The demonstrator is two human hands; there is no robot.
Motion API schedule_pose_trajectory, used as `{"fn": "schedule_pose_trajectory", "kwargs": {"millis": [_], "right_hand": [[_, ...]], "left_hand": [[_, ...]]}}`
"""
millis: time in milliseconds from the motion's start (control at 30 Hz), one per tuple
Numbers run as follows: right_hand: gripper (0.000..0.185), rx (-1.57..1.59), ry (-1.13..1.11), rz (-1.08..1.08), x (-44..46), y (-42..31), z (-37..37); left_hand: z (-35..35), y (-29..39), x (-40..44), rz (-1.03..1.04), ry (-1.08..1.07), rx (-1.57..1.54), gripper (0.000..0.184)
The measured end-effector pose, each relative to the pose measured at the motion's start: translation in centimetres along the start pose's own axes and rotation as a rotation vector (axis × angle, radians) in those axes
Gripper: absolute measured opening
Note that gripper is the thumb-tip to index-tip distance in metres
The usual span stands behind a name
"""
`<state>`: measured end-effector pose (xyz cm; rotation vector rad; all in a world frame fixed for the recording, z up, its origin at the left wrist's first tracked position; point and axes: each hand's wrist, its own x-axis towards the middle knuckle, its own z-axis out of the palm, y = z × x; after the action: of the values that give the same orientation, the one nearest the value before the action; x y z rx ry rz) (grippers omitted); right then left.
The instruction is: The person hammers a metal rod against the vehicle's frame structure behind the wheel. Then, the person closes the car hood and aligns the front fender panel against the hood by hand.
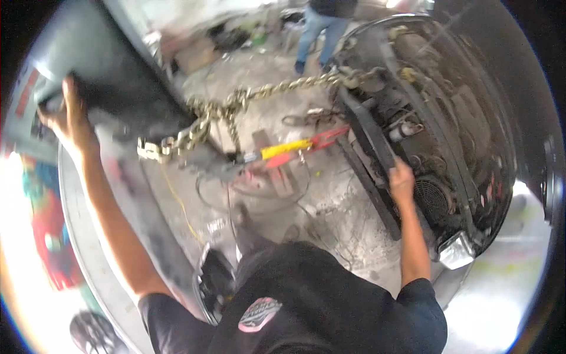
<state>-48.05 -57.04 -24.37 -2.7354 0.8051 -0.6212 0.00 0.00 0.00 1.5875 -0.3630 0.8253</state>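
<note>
My left hand is raised at the left, fingers apart, against the edge of a big dark metal post. A heavy chain wraps around the post's lower end and runs across to the front of a dark vehicle with its engine bay exposed. My right hand is closed on a black bar across the vehicle's front; the fingertips are partly hidden. Below the chain, between post and vehicle, is a red and yellow cylinder tool.
A person in jeans stands at the back. A headlight sits at the vehicle's near corner. Hoses and a yellow cord lie on the concrete floor. A curved grey platform edge runs along my left.
</note>
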Motion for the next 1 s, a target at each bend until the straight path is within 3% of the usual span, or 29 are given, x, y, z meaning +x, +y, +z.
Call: {"fn": "schedule_pose_trajectory", "kwargs": {"millis": [67,233,367,433,467,500,533,567,600,700,767,800,900,933,1000], "right_hand": [[0.040,0.123,-0.070,-0.027,-1.6,-2.8,5.4],[0.040,0.394,-0.411,0.146,-5.4,-12.7,15.6],[0.040,0.350,-0.559,-0.034,-6.3,-18.6,20.9],[0.041,0.346,-0.628,-0.130,-5.6,-20.3,23.2],[0.041,0.355,-0.673,-0.176,-5.2,-21.5,24.3],[0.041,0.368,-0.729,-0.238,-4.7,-22.3,25.4],[0.040,0.378,-0.725,-0.319,-3.9,-22.4,27.2],[0.040,0.408,-0.726,-0.403,-3.6,-22.5,29.2],[0.040,0.409,-0.762,-0.347,-3.1,-22.9,30.8],[0.039,0.388,-0.824,-0.233,-2.9,-21.6,35.5],[0.041,0.236,-0.999,-0.323,-2.5,-22.8,34.6],[0.041,0.304,-1.016,-0.356,-2.9,-23.1,34.7],[0.040,0.299,-1.070,-0.483,-3.4,-22.6,35.8],[0.040,0.272,-1.133,-0.396,-3.1,-24.1,35.4],[0.040,0.249,-1.185,-0.191,-2.1,-27.4,33.6]], "left_hand": [[0.1,0.9,-0.2,-0.004,-0.032,-0.035,0.109],[0.1,2.6,-1.2,-0.022,-0.058,0.028,0.111],[0.8,2.8,-1.5,0.050,-0.036,-0.103,0.110],[0.6,2.3,-0.9,0.184,-0.023,-0.053,0.103],[0.3,2.6,-0.9,0.193,-0.016,-0.011,0.093],[0.4,3.6,-1.4,0.064,-0.067,-0.185,0.091],[-0.3,3.8,-1.3,0.031,-0.112,-0.106,0.095],[-0.4,2.1,-1.3,0.070,-0.044,0.041,0.111],[-0.3,2.8,-1.8,-0.002,-0.030,-0.138,0.097],[-1.2,2.7,-0.9,0.130,-0.055,-0.058,0.094],[-2.6,1.4,0.5,0.196,-0.127,-0.028,0.087],[-3.4,0.8,1.2,0.219,-0.184,-0.017,0.084],[-4.8,-1.2,2.1,0.073,-0.432,-0.197,0.079],[-4.5,-2.3,2.0,0.056,-0.411,-0.376,0.057],[-4.3,-5.1,2.2,0.159,-0.469,-0.471,0.055]]}}
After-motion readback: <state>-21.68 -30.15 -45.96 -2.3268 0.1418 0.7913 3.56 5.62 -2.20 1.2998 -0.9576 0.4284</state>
